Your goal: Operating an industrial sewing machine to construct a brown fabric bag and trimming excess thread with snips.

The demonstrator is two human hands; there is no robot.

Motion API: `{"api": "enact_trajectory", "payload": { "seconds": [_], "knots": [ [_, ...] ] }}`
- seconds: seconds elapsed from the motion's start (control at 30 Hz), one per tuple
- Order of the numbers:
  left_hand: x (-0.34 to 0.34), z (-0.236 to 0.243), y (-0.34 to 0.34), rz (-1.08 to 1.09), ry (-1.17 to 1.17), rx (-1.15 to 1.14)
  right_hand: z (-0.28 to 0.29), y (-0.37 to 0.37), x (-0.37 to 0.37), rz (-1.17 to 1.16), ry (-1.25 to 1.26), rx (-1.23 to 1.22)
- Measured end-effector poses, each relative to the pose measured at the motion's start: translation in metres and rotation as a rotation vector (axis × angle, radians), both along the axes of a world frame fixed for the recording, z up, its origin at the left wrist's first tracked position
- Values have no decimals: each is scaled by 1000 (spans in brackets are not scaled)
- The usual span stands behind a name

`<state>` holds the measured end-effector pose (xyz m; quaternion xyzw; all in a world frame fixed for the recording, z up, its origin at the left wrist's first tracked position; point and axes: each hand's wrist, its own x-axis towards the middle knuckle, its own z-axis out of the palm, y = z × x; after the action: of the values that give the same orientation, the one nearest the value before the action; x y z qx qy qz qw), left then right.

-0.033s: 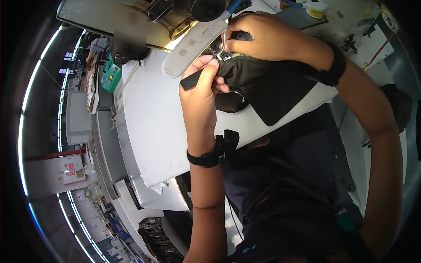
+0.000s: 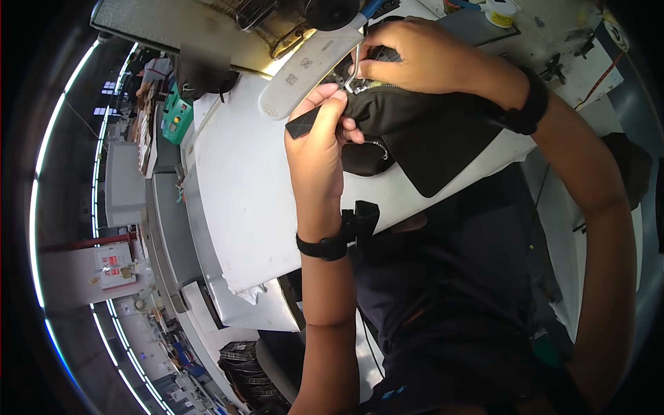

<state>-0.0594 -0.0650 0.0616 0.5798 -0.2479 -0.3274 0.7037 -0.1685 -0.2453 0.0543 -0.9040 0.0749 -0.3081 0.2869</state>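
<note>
A dark zippered fabric piece (image 2: 443, 131), perhaps a bag, lies bunched at the near edge of the white table under a sewing machine (image 2: 315, 69). My left hand (image 2: 321, 124) pinches its end, thumb against fingertips, just beside the metal presser foot. A flat black strip (image 2: 303, 123) sticks out to the left from under the left thumb. On the far side of the foot, my right hand (image 2: 408, 59) curls its thumb and fingers round the dark fabric, with part of the grip hidden. A zipper (image 2: 377, 86) runs near the right thumb.
The white table (image 2: 242, 200) spreads to the left of my hands. Beyond it stand a green box-like device (image 2: 176, 117) and grey cabinets. A small white tub (image 2: 499, 12) sits at the back right. Dark checked cloth (image 2: 243, 373) lies low on the left.
</note>
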Motion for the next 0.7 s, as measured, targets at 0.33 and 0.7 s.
{"api": "enact_trajectory", "payload": {
  "seconds": [0.33,0.7],
  "knots": [
    [-4,-11,3,21,9,-60,16,4,-8,55,60,77],
    [-9,-10,4,34,81,-69,9,0,-3,16,62,127]
  ]
}}
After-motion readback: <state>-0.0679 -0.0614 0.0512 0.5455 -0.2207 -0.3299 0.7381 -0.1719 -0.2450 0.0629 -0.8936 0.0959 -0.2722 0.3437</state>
